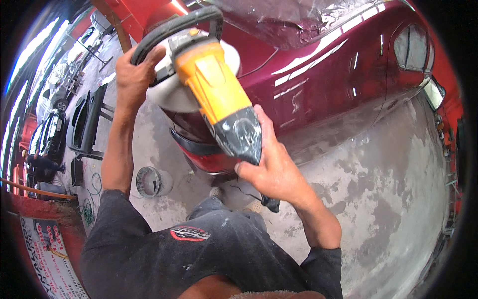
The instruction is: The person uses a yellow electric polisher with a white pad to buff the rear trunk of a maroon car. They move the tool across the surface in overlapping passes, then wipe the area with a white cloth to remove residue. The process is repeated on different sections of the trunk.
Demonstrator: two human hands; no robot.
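Observation:
Both my hands hold a yellow and black power polisher (211,79), tilted across the rear corner of a glossy dark red car (318,94). My left hand (133,74) is closed round one side of its black loop handle (174,24). Around the worn black rear end of the tool, my right hand (276,174) is closed, thumb on the near side. A round white pad (177,97) shows under the tool's head, over the car's corner. Whether it presses on the paint is hidden by the tool.
Crinkled plastic sheeting (298,20) covers the car's glass. On the floor by my left forearm stands a bucket (148,182). A dark bumper (89,119) rests on a stand, left. Beyond it are a green hose (88,209), a dark car (50,132) and a bent-over person (42,162).

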